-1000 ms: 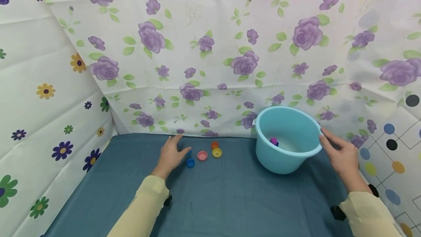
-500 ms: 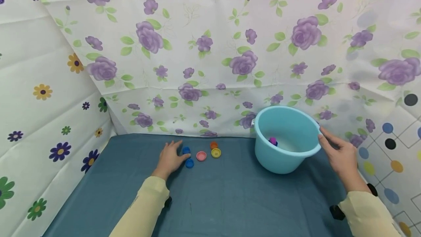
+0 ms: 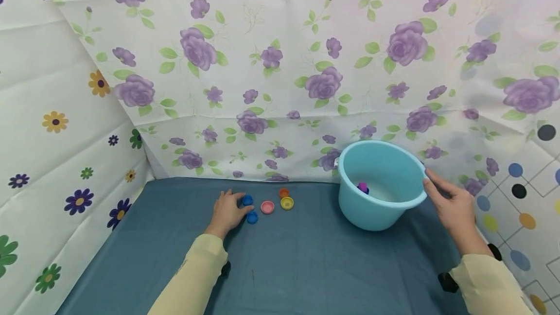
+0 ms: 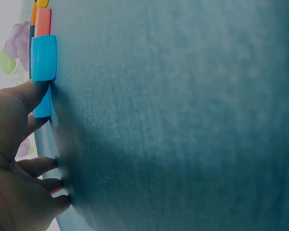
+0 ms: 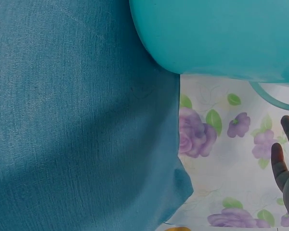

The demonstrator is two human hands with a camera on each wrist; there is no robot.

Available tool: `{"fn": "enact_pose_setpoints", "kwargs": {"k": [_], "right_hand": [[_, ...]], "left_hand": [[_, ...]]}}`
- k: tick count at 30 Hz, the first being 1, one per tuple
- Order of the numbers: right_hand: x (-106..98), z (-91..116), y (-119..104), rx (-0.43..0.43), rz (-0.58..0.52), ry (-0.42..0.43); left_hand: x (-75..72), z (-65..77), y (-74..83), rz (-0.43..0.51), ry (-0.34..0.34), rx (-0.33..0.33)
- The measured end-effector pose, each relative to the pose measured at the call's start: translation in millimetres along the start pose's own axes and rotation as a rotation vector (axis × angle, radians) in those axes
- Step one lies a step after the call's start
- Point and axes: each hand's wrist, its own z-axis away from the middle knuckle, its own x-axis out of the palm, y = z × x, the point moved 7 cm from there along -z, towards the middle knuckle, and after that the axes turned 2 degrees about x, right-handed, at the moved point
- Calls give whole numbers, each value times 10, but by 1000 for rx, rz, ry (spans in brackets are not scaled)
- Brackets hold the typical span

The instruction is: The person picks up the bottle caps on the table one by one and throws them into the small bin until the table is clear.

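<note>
Rose-print sheet [image 3: 280, 86] behind, flowered sheet [image 3: 65, 152] left; blue cloth [image 3: 315, 261] below, apparently tabletop

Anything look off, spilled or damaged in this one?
Nothing looks spilled or damaged. One oddity: the blue bucket seems slightly tipped, its rim slanting lower toward the right hand, though camera angle may exaggerate it.

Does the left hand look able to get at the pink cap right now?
Probably not directly: the left hand has thumb and finger about the far blue cap, and the near blue cap sits beside its thumb. From above, though, nothing covers the pink cap.
</note>
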Motion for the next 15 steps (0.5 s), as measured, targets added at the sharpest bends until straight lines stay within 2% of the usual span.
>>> {"fn": "enact_pose_setpoints", "kwargs": {"k": [15], "right_hand": [[4, 2, -7, -9, -8, 2]], "left_hand": [[-28, 23, 24, -12, 13, -8]]}}
